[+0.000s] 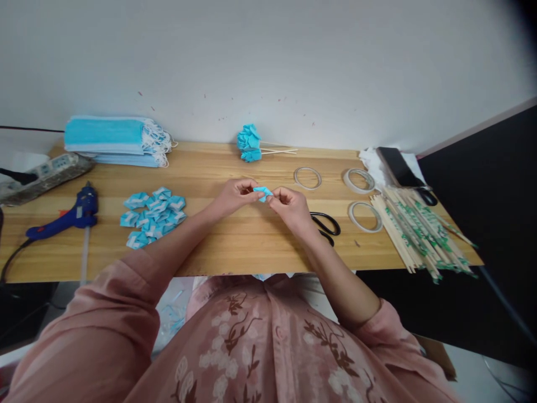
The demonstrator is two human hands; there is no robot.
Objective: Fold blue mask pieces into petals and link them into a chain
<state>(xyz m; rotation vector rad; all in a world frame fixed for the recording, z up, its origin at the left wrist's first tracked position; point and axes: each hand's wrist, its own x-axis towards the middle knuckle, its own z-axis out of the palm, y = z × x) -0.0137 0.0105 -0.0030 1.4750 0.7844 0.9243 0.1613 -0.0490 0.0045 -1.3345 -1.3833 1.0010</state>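
Note:
Between my two hands, above the middle of the wooden table, is a small folded light-blue piece [262, 193]. My left hand [235, 197] pinches its left end between thumb and fingers. At its right end, my right hand [290, 208] grips it with thumb and forefinger. Black-handled scissors [327, 225] lie just right of my right wrist, their blades hidden beneath the arm. Left of my left forearm sits a pile of similar folded blue pieces [155, 212] with white strips. Beyond my hands, blue flowers [249, 143] on thin sticks lie near the wall.
A stack of blue face masks [104, 134] lies back left, near a power strip [50, 173] and a blue glue gun [69, 215]. On the right are tape rolls [364, 217], a bundle of wrapped chopsticks [423, 229] and a dark phone-like object [396, 163]. The table's front edge [251, 273] is near my body.

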